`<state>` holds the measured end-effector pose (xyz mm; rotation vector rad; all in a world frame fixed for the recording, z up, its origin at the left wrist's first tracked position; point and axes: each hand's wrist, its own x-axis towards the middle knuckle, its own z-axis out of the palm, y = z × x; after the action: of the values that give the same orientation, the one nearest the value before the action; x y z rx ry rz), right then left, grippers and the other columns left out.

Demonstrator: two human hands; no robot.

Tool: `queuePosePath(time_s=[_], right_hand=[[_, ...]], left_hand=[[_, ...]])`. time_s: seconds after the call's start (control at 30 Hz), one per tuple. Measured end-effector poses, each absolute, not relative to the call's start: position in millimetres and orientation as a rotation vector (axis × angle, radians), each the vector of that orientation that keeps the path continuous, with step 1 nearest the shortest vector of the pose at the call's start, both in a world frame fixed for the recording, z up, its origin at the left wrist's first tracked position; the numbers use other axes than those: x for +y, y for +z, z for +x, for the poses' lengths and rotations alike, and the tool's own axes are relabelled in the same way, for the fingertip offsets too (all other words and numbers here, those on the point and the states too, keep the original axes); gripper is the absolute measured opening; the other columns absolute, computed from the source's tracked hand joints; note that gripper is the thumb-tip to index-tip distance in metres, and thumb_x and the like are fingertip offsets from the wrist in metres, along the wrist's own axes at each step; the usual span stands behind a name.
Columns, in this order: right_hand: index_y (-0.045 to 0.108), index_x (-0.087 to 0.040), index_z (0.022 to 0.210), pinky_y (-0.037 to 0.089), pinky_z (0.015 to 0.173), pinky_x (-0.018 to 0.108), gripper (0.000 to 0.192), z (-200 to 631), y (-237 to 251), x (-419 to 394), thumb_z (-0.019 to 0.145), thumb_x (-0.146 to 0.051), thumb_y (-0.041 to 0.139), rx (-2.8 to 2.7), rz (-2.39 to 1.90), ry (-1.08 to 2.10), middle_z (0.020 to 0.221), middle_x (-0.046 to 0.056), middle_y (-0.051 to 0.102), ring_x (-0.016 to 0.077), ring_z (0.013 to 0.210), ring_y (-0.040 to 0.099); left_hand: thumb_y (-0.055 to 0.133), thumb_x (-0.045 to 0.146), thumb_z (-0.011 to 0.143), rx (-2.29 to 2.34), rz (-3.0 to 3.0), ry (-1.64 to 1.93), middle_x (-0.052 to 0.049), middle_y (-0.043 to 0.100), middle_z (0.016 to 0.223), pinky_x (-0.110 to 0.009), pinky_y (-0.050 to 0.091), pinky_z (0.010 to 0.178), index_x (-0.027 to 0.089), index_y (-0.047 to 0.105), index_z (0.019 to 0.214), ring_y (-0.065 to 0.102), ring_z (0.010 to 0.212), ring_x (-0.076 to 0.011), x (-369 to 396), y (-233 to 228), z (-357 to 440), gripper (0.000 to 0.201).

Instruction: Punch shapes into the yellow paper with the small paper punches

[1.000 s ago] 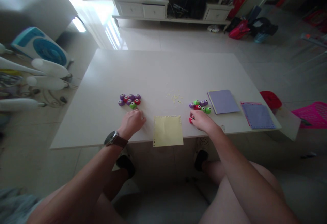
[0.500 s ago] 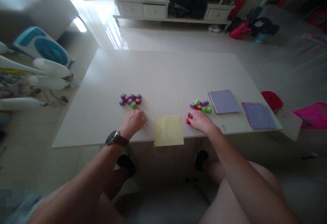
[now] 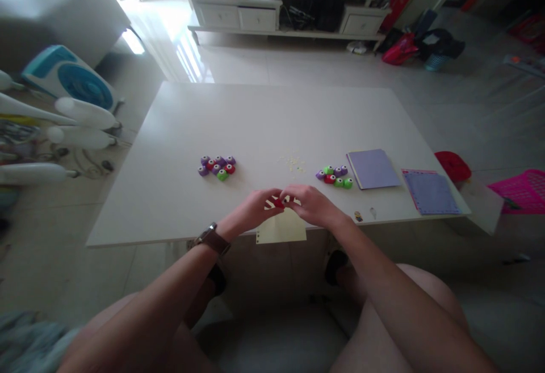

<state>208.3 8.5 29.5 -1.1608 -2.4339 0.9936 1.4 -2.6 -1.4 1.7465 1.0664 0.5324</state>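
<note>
Over the yellow paper (image 3: 281, 230), the left hand (image 3: 255, 207) and right hand (image 3: 313, 205) both pinch one red toy (image 3: 278, 202). The left hand has just come away from the green toy (image 3: 222, 175), so now both hands work together.

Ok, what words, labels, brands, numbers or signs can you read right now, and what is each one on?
No text is readable anywhere.
Held red piece: too small to tell.
Yellow sheet: no writing visible on the uncovered part.
Wristwatch: dial too small and blurred.
Purple sheet at far right: edge marks too blurred.
</note>
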Motion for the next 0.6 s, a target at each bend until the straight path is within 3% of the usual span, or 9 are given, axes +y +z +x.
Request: queuePosePath(time_s=[0.17, 0.37, 0.6], right_hand=[[0.069, -0.022, 0.105, 0.045, 0.086, 0.028, 0.019, 204, 27, 9, 0.093, -0.011, 0.059, -2.438, -1.161, 0.940, 0.108, 0.004, 0.068, 0.0159, 0.092, 0.064], [0.066, -0.019, 0.106, 0.046, 0.086, 0.028, 0.014, 206, 25, 11, 0.095, -0.016, 0.057, -2.439, -1.269, 0.879, 0.112, 0.006, 0.062, 0.0139, 0.084, 0.063], [0.066, -0.019, 0.103, 0.045, 0.083, 0.027, 0.014, 213, 21, 8, 0.094, -0.016, 0.056, -2.488, -1.312, 0.844, 0.113, 0.006, 0.064, 0.0144, 0.084, 0.064]], left_hand=[[0.069, 0.032, 0.085, 1.158, 1.804, 0.562, -0.004, 0.073, 0.085, -0.028, 0.053, 0.072, 0.017, 0.071, 0.095, 0.065, 0.075, -0.0147, 3, -9, -1, 0.018], [0.070, 0.027, 0.080, 1.600, 2.036, 0.412, -0.006, 0.074, 0.089, -0.034, 0.050, 0.083, 0.020, 0.075, 0.095, 0.064, 0.088, -0.0218, 17, -15, -34, 0.017], [0.063, 0.022, 0.080, 1.905, 1.999, 0.218, -0.011, 0.073, 0.098, -0.034, 0.049, 0.081, 0.017, 0.073, 0.091, 0.065, 0.091, -0.0244, 25, -26, -69, 0.015]])
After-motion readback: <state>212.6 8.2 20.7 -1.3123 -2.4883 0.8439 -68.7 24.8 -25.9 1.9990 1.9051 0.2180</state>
